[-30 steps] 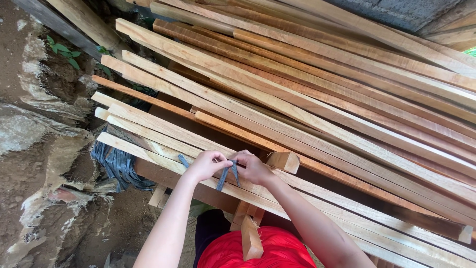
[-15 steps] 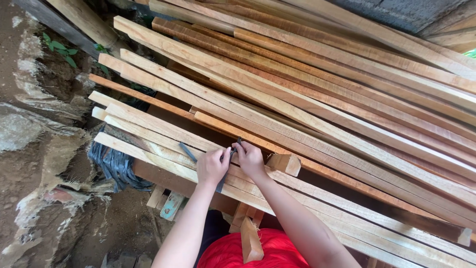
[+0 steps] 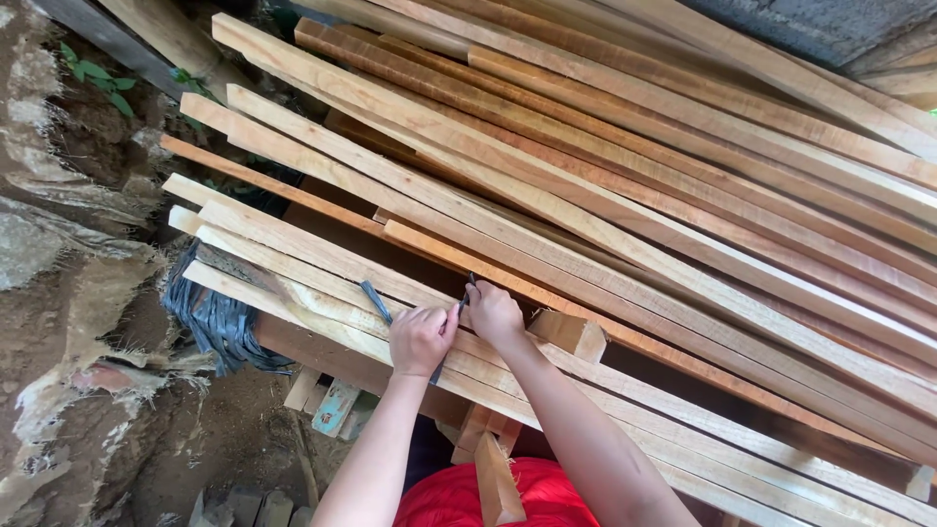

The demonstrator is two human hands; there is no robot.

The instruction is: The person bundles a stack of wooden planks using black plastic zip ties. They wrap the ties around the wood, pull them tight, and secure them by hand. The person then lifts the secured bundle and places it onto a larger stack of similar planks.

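My left hand (image 3: pixel 420 339) and my right hand (image 3: pixel 494 312) rest close together on a pale wooden plank (image 3: pixel 322 283) near the front of a big stack of long planks (image 3: pixel 625 185). Both hands pinch a thin dark strap (image 3: pixel 375 301). One end of it sticks out to the upper left of my left hand, and a short piece shows between the two hands. A small wooden block (image 3: pixel 571 333) lies on the planks just right of my right hand.
A bundle of dark straps (image 3: pixel 217 322) hangs off the plank ends at the left. Bare earth and torn sacking (image 3: pixel 88 293) lie to the left. Short wood offcuts (image 3: pixel 332 405) sit on the ground below the stack. A grey wall (image 3: pixel 830 24) stands at the top right.
The view has shifted. Both hands have slid a little to the right along the plank, still holding the dark strap, whose free end now points up and left.
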